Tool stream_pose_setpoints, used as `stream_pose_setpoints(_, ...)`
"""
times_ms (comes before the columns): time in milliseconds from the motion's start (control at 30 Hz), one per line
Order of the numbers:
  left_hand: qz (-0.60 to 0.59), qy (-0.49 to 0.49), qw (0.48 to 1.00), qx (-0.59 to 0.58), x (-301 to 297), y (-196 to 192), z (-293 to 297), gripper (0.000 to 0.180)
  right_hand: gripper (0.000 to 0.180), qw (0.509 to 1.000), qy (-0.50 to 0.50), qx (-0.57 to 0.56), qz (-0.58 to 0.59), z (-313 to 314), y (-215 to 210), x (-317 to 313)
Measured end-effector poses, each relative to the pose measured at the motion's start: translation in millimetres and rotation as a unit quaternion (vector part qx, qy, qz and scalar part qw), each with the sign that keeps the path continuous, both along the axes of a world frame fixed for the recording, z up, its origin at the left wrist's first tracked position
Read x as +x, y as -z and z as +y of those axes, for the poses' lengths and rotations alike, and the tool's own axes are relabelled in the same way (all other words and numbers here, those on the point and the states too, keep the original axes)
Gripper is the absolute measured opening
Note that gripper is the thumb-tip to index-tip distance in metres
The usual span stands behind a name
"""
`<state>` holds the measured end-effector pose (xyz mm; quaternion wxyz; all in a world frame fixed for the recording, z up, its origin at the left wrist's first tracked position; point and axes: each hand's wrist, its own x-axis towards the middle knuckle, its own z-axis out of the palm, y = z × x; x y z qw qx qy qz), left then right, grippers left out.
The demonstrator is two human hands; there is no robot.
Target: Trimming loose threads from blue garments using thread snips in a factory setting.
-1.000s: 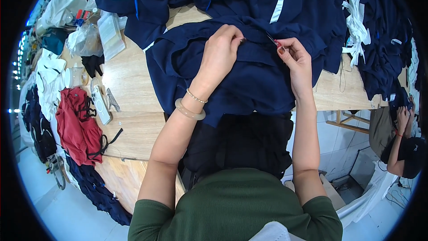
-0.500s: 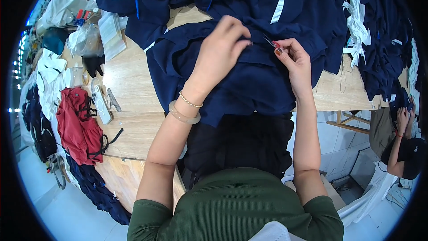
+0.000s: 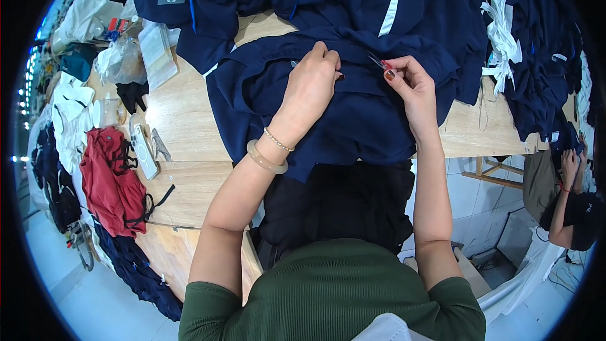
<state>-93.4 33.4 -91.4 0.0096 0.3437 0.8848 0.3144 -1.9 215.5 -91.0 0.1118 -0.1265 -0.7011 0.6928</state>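
Observation:
A navy garment [image 3: 372, 123] lies bunched before me on the wooden table, its waist-like opening facing upward on the left. Over that opening my left hand [image 3: 314, 79] has its fingers curled together on the cloth, closed on the garment's edge; the fingertips are partly hidden behind the hand. Between the thumb and fingers of my right hand [image 3: 411, 82] is a small pair of thread snips [image 3: 381, 63] with red on the handle. Their thin metal blades point up and left, just above the navy cloth.
More navy garments [image 3: 353, 0] with white and blue stripes heap up behind. White strips [image 3: 502, 44] hang at the right. On the left lie a phone [image 3: 145, 151], a red garment [image 3: 110, 177] and plastic bags [image 3: 120, 60]. Another person [image 3: 571, 215] sits at the far right.
My left hand has come down from above the cloth, and its fingers have closed on the garment. The right hand with the snips has shifted slightly left.

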Motion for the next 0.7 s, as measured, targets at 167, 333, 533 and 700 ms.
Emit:
stream_pose_setpoints(167,0.001,0.037,0.998,0.044,-3,-3,1,0.007,0.016,1.000,0.000,-0.004,0.002,0,1,0)
stream_pose_setpoints(333,-0.084,0.051,0.990,0.101,-14,-13,-7,0.005,0.016,1.000,-0.003,0.006,0.002,0,1,0)
stream_pose_setpoints(533,-0.047,0.066,0.995,0.060,-16,-19,-13,0.004,0.016,1.000,-0.004,0.006,-0.007,-2,0,-1)
stream_pose_setpoints(700,-0.001,0.075,0.996,0.043,-12,-26,-8,0.004,0.015,0.999,0.004,0.051,-0.007,-2,4,-3)
